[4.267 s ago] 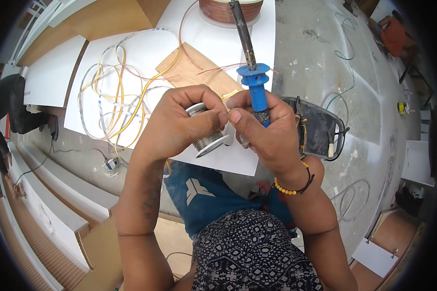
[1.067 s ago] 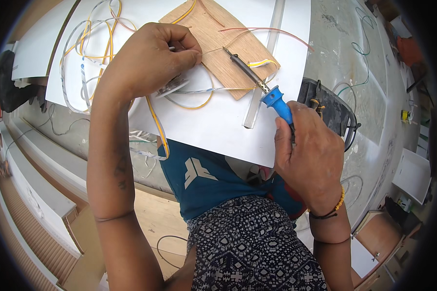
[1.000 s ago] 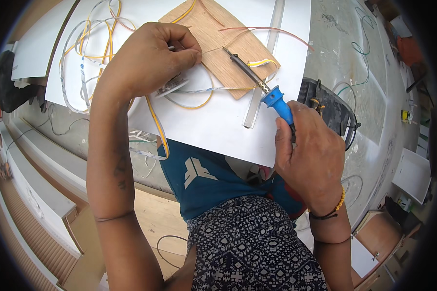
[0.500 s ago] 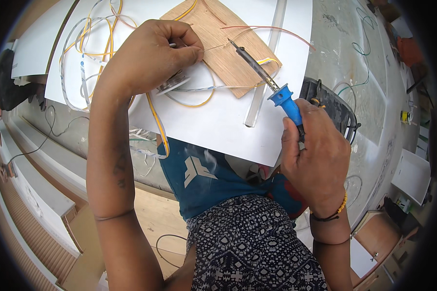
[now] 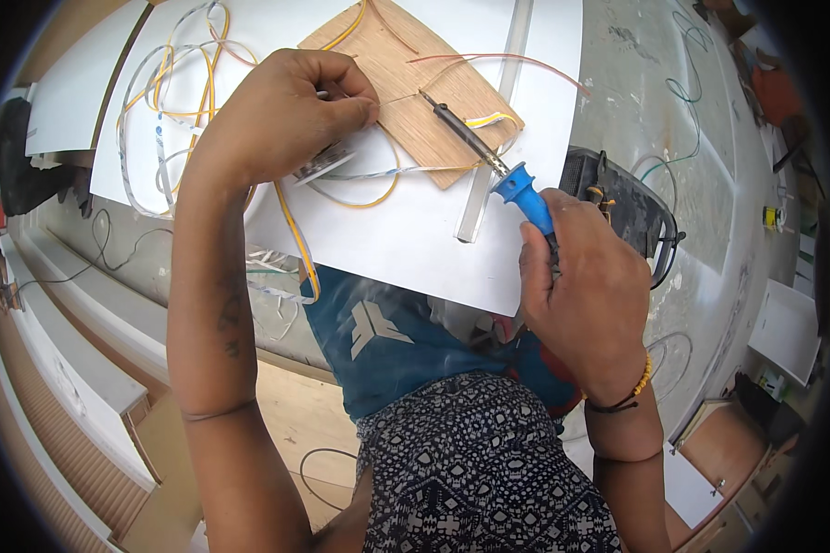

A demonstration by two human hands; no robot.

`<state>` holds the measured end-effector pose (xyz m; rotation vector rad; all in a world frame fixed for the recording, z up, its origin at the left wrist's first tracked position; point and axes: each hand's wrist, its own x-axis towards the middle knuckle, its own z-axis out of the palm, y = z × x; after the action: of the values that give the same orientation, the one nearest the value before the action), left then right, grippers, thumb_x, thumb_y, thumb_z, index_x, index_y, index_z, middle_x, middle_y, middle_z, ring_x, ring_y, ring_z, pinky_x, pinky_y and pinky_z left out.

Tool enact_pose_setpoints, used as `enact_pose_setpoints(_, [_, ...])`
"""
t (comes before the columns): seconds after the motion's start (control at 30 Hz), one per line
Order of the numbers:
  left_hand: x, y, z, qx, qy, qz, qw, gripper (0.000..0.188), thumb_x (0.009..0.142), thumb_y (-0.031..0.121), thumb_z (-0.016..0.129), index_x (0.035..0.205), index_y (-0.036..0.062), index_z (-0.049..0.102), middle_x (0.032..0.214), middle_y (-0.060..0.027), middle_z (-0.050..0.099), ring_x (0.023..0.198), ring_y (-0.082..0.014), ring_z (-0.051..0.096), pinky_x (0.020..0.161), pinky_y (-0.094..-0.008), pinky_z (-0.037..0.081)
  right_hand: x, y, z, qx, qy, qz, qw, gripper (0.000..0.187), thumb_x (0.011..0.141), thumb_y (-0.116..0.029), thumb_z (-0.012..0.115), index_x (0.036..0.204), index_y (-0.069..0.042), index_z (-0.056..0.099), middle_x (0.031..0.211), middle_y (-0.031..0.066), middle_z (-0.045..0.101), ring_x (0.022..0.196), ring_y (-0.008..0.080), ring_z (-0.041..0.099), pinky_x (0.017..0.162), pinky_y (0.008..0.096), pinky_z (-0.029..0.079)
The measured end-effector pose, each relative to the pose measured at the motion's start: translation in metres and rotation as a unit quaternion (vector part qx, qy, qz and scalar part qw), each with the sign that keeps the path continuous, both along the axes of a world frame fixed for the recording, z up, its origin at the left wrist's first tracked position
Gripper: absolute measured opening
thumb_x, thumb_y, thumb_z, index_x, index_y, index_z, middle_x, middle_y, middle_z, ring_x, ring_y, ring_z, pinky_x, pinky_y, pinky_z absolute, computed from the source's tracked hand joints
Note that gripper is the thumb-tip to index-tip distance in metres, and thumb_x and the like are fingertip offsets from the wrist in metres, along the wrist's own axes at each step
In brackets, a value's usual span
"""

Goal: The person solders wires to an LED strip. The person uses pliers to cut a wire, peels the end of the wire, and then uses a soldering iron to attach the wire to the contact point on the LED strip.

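My right hand [image 5: 588, 272] is wrapped around the blue handle of a soldering iron [image 5: 470, 140], whose tip points far left over a wooden board [image 5: 424, 46]. Pinched in my left hand [image 5: 290, 115] is a thin solder wire [image 5: 397, 99]; its free end meets or nearly meets the iron's tip. Below that hand sits a spool [image 5: 326, 164], partly hidden by the fingers. On the board, a yellow-and-white wire [image 5: 491, 120] curves near the iron's shaft, and a thin red wire [image 5: 535, 59] stretches beyond the tip.
Loops of yellow and white wire [image 5: 166, 101] lie on the white tabletop [image 5: 406, 253] at the left. A clear plastic strip [image 5: 473, 217] runs along the right of the board. Beyond the table's right edge is a black case-like object [image 5: 632, 207], with green cable [image 5: 687, 92] on the floor.
The soldering iron has come slightly left and nearer, its tip moving to the solder wire's end. My left hand keeps its pinch and has hardly moved.
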<state>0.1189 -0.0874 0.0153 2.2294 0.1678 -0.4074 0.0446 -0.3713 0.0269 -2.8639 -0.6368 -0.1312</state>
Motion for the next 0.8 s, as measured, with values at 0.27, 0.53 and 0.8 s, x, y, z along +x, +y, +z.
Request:
enact_pose_setpoints(0.27, [-0.0029, -0.0009, -0.0015, -0.015, -0.001, 0.008, 1.0, 0.011, 0.092, 0.016, 0.077, 0.092, 0.0055, 0.077, 0.079, 0.0026, 0.07, 0.069, -0.0047, 0.058, 0.065, -0.0222, 0.049, 0.001, 0.0043, 0.0019, -0.005, 0.024, 0.004, 1.0, 0.03, 0.095, -0.023, 0.072, 0.116, -0.001, 0.071, 0.085, 0.0116, 0.067, 0.062, 0.028, 0.067, 0.059, 0.039, 0.055])
enact_pose_setpoints(0.53, [-0.0033, -0.0002, 0.0033, 0.0, 0.005, 0.007, 1.0, 0.011, 0.092, 0.017, 0.077, 0.092, 0.0052, 0.077, 0.079, 0.0016, 0.07, 0.069, -0.005, 0.059, 0.066, -0.0222, 0.05, -0.0006, 0.0068, 0.006, -0.017, 0.024, -0.001, 1.0, 0.03, 0.095, -0.022, 0.072, 0.116, -0.002, 0.072, 0.085, 0.0106, 0.066, 0.062, 0.0277, 0.067, 0.06, 0.0384, 0.055])
enact_pose_setpoints(0.8, [-0.0018, 0.0008, -0.0015, -0.004, -0.003, 0.014, 1.0, 0.012, 0.091, 0.016, 0.077, 0.092, 0.0049, 0.077, 0.08, 0.0017, 0.071, 0.072, -0.0051, 0.06, 0.068, -0.0225, 0.051, 0.0019, -0.001, 0.0023, 0.034, -0.015, 0.0, 0.999, 0.026, 0.094, -0.018, 0.072, 0.115, -0.003, 0.07, 0.085, 0.0113, 0.065, 0.064, 0.031, 0.066, 0.06, 0.0398, 0.054])
